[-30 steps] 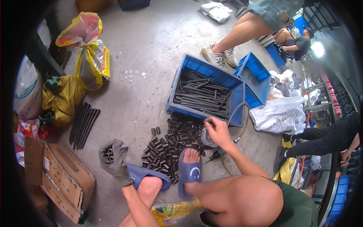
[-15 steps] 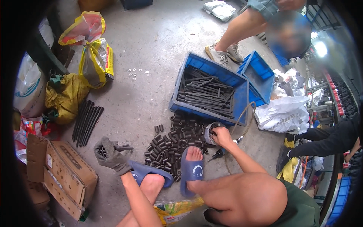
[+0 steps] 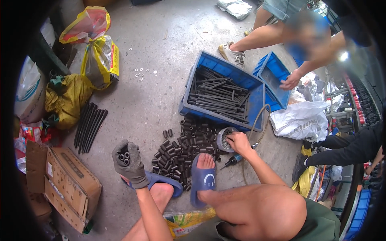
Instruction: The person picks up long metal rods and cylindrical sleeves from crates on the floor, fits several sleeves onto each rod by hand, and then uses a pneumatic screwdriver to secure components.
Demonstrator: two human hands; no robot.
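My left hand, in a grey glove, is closed around several black tubes whose round open ends point up out of the palm. The glove hides the tubes' length. With its bare fingers bent together, my right hand reaches into a small round tub of small silver metal pieces; whatever is between the fingertips is hidden. Between my hands, a heap of short black sleeves lies on the floor against my sandals. Beside my right hand is a power screwdriver with a cable.
A blue crate of long black rods stands ahead, a second blue crate behind it. Another person's hand hangs over that one. Black tubes lie at left near a cardboard box. Washers lie on the floor.
My left hand has moved slightly right and turned, showing the tube ends upward. My right hand stays at the tub. The other person has bent down, bringing a hand over the second crate.
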